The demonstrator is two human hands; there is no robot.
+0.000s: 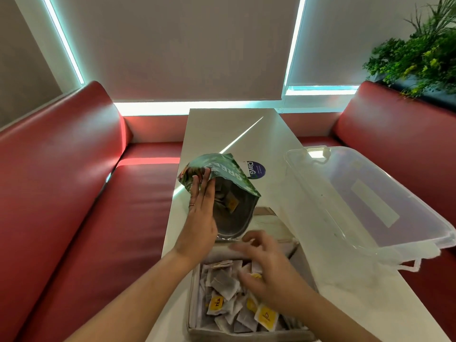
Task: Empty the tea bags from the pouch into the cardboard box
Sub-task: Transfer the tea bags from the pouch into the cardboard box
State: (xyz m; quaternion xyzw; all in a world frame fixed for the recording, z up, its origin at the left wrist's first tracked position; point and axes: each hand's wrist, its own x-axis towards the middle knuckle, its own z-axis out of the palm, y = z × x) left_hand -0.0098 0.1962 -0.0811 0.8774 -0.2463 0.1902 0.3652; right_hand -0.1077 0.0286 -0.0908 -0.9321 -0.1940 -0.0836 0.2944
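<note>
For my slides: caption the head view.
Left hand holds open green foil pouch tilted toward grey cardboard box of tea bags; right hand spread over them.

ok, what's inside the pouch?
A tea bag with a yellow tag shows through the open mouth of the pouch. The left hand covers its left edge, and the dark interior hides any others.

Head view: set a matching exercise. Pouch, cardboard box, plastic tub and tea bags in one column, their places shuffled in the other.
1 pouch
2 cardboard box
3 plastic tub
4 tea bags

A clear, on the table's right side
B heaped in the cardboard box
C tilted, held by the left hand
D at the near table edge, under the right hand

Pairs: 1-C, 2-D, 3-A, 4-B
</note>
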